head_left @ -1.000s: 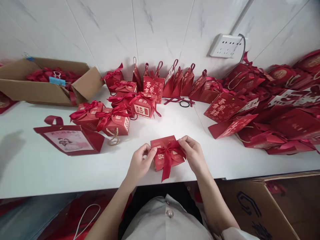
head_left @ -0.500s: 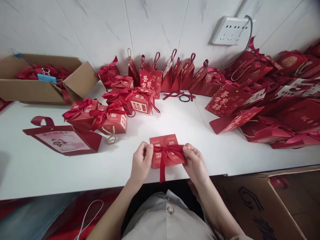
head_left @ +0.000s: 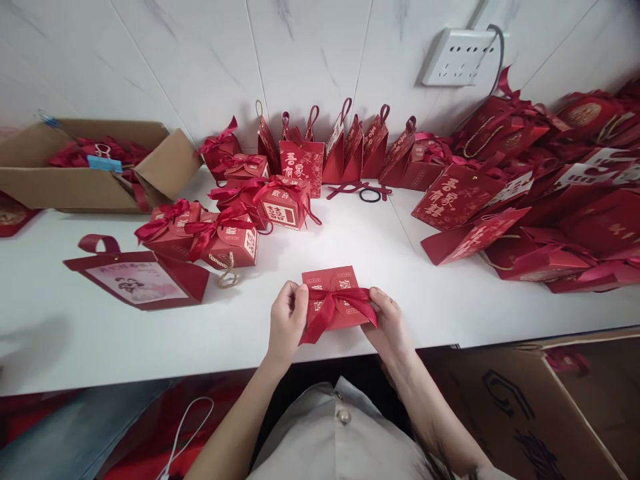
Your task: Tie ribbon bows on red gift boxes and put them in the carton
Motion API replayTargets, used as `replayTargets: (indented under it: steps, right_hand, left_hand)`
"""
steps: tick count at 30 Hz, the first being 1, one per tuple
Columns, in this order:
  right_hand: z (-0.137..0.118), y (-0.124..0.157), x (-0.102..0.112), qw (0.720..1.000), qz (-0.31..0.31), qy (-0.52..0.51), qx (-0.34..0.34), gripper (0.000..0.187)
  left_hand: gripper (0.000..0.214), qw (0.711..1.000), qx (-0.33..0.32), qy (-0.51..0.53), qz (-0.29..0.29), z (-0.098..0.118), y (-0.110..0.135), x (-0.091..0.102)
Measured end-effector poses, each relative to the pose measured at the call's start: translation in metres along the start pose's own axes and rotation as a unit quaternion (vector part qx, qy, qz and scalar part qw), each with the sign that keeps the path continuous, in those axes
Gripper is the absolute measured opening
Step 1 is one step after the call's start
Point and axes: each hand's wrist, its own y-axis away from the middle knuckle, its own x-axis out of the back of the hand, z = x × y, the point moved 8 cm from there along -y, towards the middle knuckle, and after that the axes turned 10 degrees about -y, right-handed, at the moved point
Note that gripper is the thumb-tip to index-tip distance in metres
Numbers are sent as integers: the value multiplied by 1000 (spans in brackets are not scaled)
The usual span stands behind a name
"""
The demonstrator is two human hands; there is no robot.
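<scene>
Down front, 2 hands pinch the ribbon point(head_left: 330, 303) tied across a flat red box point(head_left: 327, 277): left hand point(head_left: 286, 320) closed on its left tail, right hand point(head_left: 393, 323) on the right end, likely evening the bow. The box lies at the near edge of the surface point(head_left: 350, 247).

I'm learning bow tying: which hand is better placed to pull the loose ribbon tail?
Probably the left hand: the tail hangs by its fingers; the right hand holds the box opposite.
</scene>
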Motion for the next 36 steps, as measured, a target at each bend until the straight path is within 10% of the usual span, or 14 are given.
replayTargets:
  steps: [4, 9, 15, 20, 23, 29, 36]
  right_hand:
    - [-19, -7, -3, 985, -121, 106, 63, 48]
    - [-31, 1, -27, 889, -302, 325, 111, 109]
    - [-35, 7, -39, 831, -287, 444, 171, 103]
    - [-44, 20, -34, 810, -246, 440, 300, 102]
    - [-58, 33, -28, 797, -226, 439, 347, 102]
    - [-94, 68, -8, 748, -161, 508, 395, 101]
    - [-141, 133, 63, 737, 27, 556, 383, 106]
  left_hand:
    - [39, 997, -12, 23, -75, 1, -6, -3]
    - [29, 991, -34, 11, -125, 10, -9, -3]
    - [17, 983, -166, -70, -23, 53, 10, 11]
    - [6, 853, -484, -193, 43, 106, 66, -7]
    - [11, 804, -559, -194, 55, 115, 84, -14]
    - [10, 925, -371, -73, 48, 115, 33, -11]
    - [22, 951, -237, -92, -178, 110, 8, -108]
